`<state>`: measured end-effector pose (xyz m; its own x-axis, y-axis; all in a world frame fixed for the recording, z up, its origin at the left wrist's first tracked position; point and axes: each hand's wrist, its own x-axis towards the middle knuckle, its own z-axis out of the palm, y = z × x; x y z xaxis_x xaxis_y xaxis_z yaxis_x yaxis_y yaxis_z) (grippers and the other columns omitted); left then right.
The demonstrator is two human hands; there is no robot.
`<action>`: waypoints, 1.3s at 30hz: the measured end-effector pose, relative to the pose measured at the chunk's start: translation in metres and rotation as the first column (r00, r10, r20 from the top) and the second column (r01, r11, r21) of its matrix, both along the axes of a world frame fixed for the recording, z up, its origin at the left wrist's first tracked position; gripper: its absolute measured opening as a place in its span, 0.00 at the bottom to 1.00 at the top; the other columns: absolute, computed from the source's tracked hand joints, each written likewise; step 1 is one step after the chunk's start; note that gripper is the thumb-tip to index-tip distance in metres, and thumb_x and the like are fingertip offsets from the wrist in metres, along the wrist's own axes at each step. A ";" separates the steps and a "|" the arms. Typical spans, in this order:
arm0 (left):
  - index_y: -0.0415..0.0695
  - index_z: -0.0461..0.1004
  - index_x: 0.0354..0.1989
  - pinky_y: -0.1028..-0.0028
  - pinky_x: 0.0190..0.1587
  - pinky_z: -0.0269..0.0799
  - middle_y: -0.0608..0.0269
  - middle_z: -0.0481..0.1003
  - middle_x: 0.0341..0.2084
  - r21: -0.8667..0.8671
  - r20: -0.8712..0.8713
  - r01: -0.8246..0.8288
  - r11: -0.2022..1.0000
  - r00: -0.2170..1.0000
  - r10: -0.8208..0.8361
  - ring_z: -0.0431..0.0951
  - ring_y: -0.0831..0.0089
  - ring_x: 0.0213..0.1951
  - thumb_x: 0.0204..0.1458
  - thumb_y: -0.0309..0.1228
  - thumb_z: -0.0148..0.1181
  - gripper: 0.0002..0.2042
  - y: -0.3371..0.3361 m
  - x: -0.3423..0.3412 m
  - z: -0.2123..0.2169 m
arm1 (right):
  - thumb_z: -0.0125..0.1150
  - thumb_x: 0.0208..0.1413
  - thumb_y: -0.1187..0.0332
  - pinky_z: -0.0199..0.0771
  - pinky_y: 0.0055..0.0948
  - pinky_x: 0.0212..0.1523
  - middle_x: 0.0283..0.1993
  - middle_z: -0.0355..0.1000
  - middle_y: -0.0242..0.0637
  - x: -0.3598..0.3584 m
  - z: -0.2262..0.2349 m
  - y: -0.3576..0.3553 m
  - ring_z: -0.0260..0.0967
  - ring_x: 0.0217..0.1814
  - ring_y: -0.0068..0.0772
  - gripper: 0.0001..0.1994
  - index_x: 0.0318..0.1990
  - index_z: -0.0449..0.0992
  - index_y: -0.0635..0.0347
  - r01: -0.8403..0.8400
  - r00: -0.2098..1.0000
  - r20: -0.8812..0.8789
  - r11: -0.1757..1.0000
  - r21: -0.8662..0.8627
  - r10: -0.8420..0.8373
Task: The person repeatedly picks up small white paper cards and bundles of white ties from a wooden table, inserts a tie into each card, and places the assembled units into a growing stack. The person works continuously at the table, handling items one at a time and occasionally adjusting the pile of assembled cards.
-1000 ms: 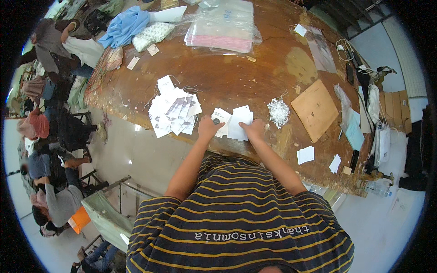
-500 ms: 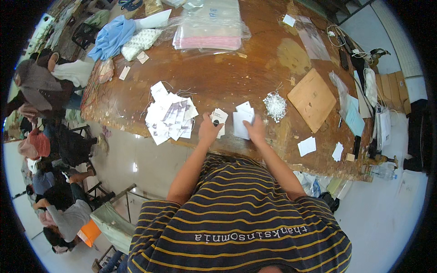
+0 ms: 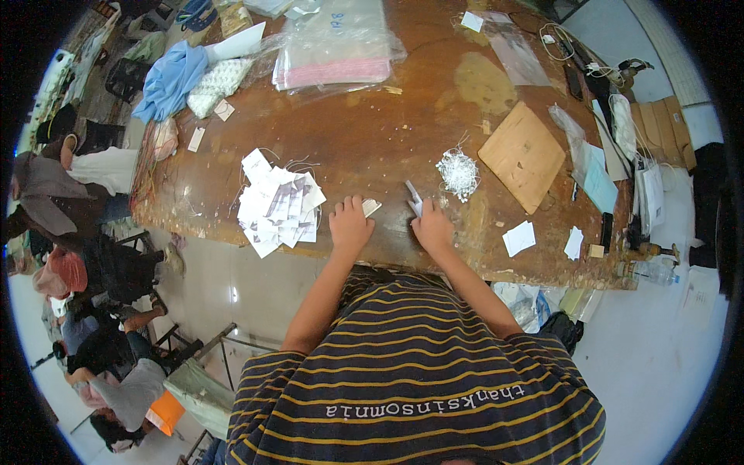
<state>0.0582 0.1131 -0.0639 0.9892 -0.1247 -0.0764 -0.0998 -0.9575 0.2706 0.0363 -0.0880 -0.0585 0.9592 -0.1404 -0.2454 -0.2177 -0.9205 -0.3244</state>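
Close to the table's near edge, my left hand (image 3: pixel 351 225) is closed round a few cream cards (image 3: pixel 372 207), which mostly hide behind the fingers. Across a short gap, my right hand (image 3: pixel 432 228) grips white cards (image 3: pixel 413 195), now tilted so they show nearly edge-on. A loose heap of white hang tags (image 3: pixel 280 203) with strings lies left of my left hand. Beyond my right hand sits a tangled bunch of white tag strings (image 3: pixel 458 173).
The wooden table (image 3: pixel 349 132) bears a stack of clear plastic bags (image 3: pixel 333 50), a blue cloth (image 3: pixel 172 81), a brown cardboard square (image 3: pixel 523 157) and small white cards (image 3: pixel 518 239). Cables (image 3: pixel 564 43) lie at the far right. Other people (image 3: pixel 128 387) sit to the left.
Both hands have turned their cards: the white ones went from face-up to nearly edge-on, and the cream ones are now mostly hidden. The whole view has shifted slightly.
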 end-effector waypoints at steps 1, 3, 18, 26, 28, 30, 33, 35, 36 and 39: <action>0.47 0.67 0.46 0.58 0.42 0.72 0.58 0.70 0.40 0.014 -0.041 0.017 1.000 0.999 -0.017 0.73 0.57 0.44 0.42 0.36 0.65 0.22 0.001 0.001 0.001 | 0.58 0.49 0.66 0.74 0.49 0.36 0.41 0.72 0.49 0.003 0.001 -0.004 0.73 0.41 0.54 0.16 0.43 0.65 0.61 0.005 0.999 -0.039 0.999 0.032 -0.004; 0.46 0.67 0.45 0.58 0.42 0.72 0.57 0.70 0.40 0.010 -0.052 0.065 0.998 0.997 -0.065 0.73 0.56 0.44 0.41 0.35 0.66 0.22 0.005 0.005 0.003 | 0.60 0.49 0.66 0.75 0.45 0.39 0.43 0.73 0.50 0.008 0.001 -0.012 0.74 0.43 0.52 0.17 0.45 0.66 0.61 0.009 0.992 -0.125 0.994 0.106 0.004; 0.48 0.69 0.49 0.57 0.42 0.70 0.61 0.70 0.40 0.048 -0.014 0.116 0.992 0.993 -0.116 0.72 0.58 0.44 0.42 0.35 0.61 0.22 0.018 -0.011 0.002 | 0.69 0.44 0.65 0.70 0.39 0.50 0.46 0.71 0.52 -0.047 -0.072 -0.018 0.70 0.48 0.51 0.24 0.48 0.71 0.69 0.087 0.908 0.278 0.791 0.605 -0.313; 0.42 0.68 0.49 0.59 0.40 0.71 0.54 0.71 0.38 -0.067 0.049 0.159 0.985 0.987 -0.156 0.73 0.55 0.42 0.44 0.36 0.59 0.22 0.027 -0.005 0.006 | 0.62 0.42 0.68 0.70 0.42 0.43 0.35 0.73 0.43 -0.042 -0.015 -0.032 0.71 0.40 0.47 0.17 0.41 0.72 0.64 0.052 0.972 0.171 0.856 0.514 -0.162; 0.42 0.68 0.49 0.58 0.40 0.71 0.54 0.71 0.38 -0.039 0.076 0.189 0.981 0.980 -0.185 0.73 0.55 0.41 0.44 0.36 0.59 0.22 0.027 -0.002 0.006 | 0.62 0.41 0.65 0.68 0.47 0.41 0.35 0.71 0.43 -0.045 0.006 -0.040 0.69 0.41 0.49 0.16 0.38 0.71 0.60 -0.037 0.968 0.250 0.973 0.230 -0.022; 0.42 0.68 0.49 0.57 0.40 0.71 0.55 0.70 0.37 0.055 0.047 0.213 0.976 0.975 -0.215 0.72 0.56 0.41 0.43 0.36 0.59 0.23 0.024 -0.002 0.007 | 0.63 0.42 0.65 0.69 0.47 0.42 0.37 0.71 0.41 -0.049 0.020 -0.040 0.68 0.44 0.45 0.15 0.39 0.72 0.58 -0.066 0.963 0.263 0.998 0.001 0.063; 0.43 0.67 0.50 0.57 0.40 0.70 0.57 0.69 0.38 0.138 0.039 0.245 0.960 0.967 -0.252 0.72 0.57 0.41 0.42 0.36 0.60 0.24 0.018 -0.007 0.005 | 0.62 0.43 0.65 0.69 0.44 0.44 0.42 0.69 0.39 -0.054 0.023 -0.035 0.66 0.49 0.42 0.18 0.44 0.71 0.55 -0.104 0.974 0.181 0.979 -0.177 0.136; 0.43 0.67 0.50 0.57 0.40 0.70 0.57 0.69 0.38 0.136 0.059 0.221 0.966 0.971 -0.230 0.71 0.57 0.42 0.42 0.36 0.59 0.24 0.016 -0.009 0.004 | 0.61 0.44 0.66 0.69 0.43 0.46 0.44 0.68 0.39 -0.057 0.018 -0.035 0.65 0.50 0.43 0.19 0.46 0.70 0.56 -0.110 0.985 0.118 0.982 -0.151 0.128; 0.43 0.67 0.50 0.57 0.40 0.70 0.58 0.69 0.39 0.132 0.070 0.209 0.969 0.973 -0.219 0.71 0.57 0.42 0.42 0.36 0.59 0.24 0.016 -0.009 0.004 | 0.61 0.45 0.66 0.69 0.43 0.47 0.44 0.68 0.40 -0.058 0.014 -0.038 0.66 0.50 0.44 0.18 0.46 0.70 0.57 -0.102 0.988 0.103 0.990 -0.099 0.112; 0.43 0.67 0.50 0.57 0.41 0.69 0.57 0.69 0.39 0.132 0.052 0.214 0.968 0.974 -0.223 0.71 0.57 0.42 0.42 0.37 0.59 0.24 0.017 -0.007 0.002 | 0.60 0.48 0.69 0.70 0.41 0.49 0.45 0.70 0.42 -0.068 -0.001 -0.063 0.68 0.49 0.45 0.19 0.49 0.69 0.59 0.213 0.971 0.063 0.953 0.214 -0.231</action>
